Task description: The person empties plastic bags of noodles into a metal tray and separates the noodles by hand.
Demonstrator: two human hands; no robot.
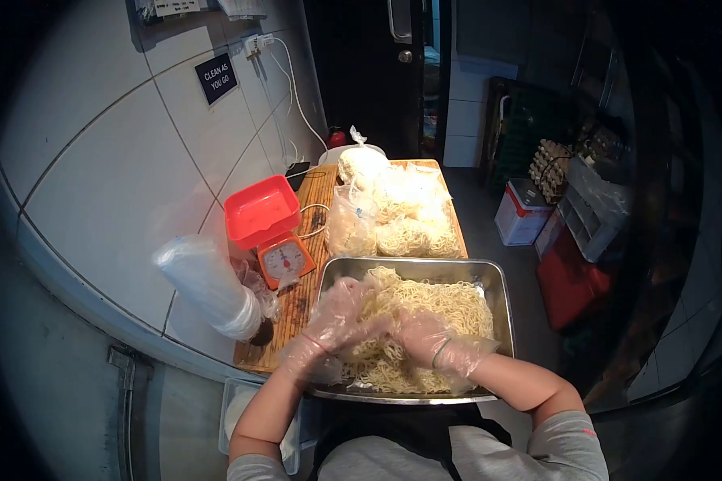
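Note:
A deep metal tray [501,309] holds a wide heap of pale yellow noodles [449,305]. Both of my hands wear loose clear plastic gloves, with bands at the wrists. At the tray's left side, my left hand [338,311] is closed on some noodles, its fingers pointing inward. My right hand [421,335] reaches into the middle of the heap, fingers curled round noodles and partly hidden by them. The hands are close together, with strands between and below them.
Behind the tray, bagged noodles [413,204] lie on the wooden table [317,220]. A red-panned kitchen scale [285,258] and a roll of plastic bags [208,284] stand left by the tiled wall. Egg trays [549,170] and a red box [573,280] are at right.

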